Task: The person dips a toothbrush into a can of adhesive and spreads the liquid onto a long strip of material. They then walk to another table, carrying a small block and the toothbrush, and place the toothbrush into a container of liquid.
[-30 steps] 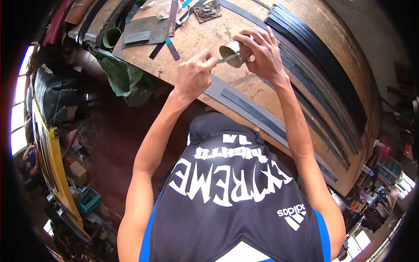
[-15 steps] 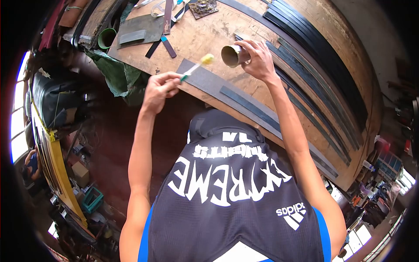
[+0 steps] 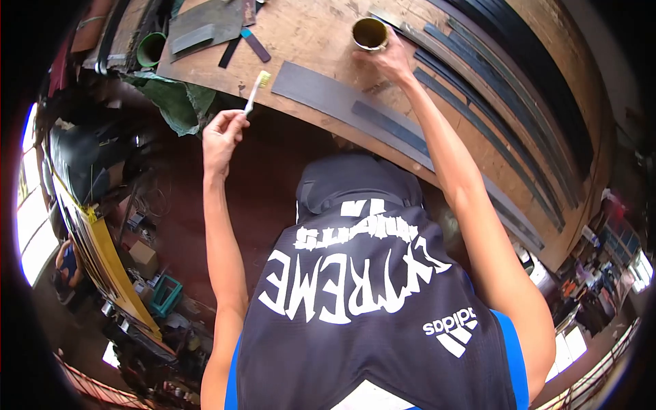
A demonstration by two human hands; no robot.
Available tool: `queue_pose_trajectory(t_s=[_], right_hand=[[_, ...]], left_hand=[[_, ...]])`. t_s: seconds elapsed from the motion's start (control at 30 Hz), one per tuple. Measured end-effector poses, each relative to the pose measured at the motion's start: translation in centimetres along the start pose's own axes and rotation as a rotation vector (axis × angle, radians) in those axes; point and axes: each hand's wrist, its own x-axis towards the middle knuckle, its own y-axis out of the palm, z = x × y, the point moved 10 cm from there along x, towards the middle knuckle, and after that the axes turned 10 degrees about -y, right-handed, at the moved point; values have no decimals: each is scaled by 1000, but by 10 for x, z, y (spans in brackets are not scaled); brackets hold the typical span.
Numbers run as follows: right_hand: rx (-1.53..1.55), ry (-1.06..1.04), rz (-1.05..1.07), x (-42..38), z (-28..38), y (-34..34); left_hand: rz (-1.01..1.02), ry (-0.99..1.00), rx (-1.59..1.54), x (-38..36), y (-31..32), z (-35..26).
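Note:
My left hand point(image 3: 224, 142) pinches the handle of a small white brush point(image 3: 255, 96), whose yellowish bristles point up near the table edge. In my right hand point(image 3: 389, 60) is a round, open-topped container point(image 3: 370, 34), held upright over the wooden table point(image 3: 314, 41), its mouth facing me. Between the two hands a wide dark grey strip point(image 3: 321, 91) lies along the table edge, with a narrower dark strip point(image 3: 389, 123) on it.
Long dark strips point(image 3: 506, 96) lie across the table's right side. At the upper left are a grey sheet point(image 3: 205, 31), short crossed strips point(image 3: 254, 45) and a green tube point(image 3: 150, 49). Green cloth point(image 3: 174, 102) hangs by the edge. Another person point(image 3: 67, 263) is at the far left.
My left hand has moved left and down with the brush, which now stands more upright. My right hand has moved up, and the container has tipped from sideways to upright.

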Motion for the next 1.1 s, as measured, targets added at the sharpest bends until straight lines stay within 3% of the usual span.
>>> queue_pose_trajectory(t_s=[0.07, 0.2, 0.3, 0.37, 0.47, 0.57, 0.67, 0.73, 0.8, 0.87, 1.1], right_hand=[[-53, -16, 8, -1, -28, 10], [-8, 26, -43, -10, -22, 6], [-16, 84, 14, -26, -26, -14], [-72, 134, 33, -54, -26, -47], [-218, 334, 11, -122, -27, -97], [-329, 351, -28, -178, -15, -114], [-400, 382, 52, -205, -13, -98], [-546, 144, 98, -202, 4, -73], [-556, 163, 114, -200, 3, -56], [-633, 51, 124, -195, 10, -40], [-694, 113, 157, -198, 0, -32]], left_hand=[[71, 4, 18, 1, 27, 14], [137, 125, 223, -4, 75, 14], [155, 336, 490, -6, 112, -8], [176, 363, 648, -5, 141, -16], [147, 614, 844, -2, 186, -26], [192, 719, 911, 14, 217, -16], [181, 736, 949, 26, 228, -13], [213, 707, 973, 32, 232, -9], [246, 676, 990, 38, 237, -4], [259, 715, 1034, 40, 242, -3], [164, 640, 1084, 65, 208, -12]])
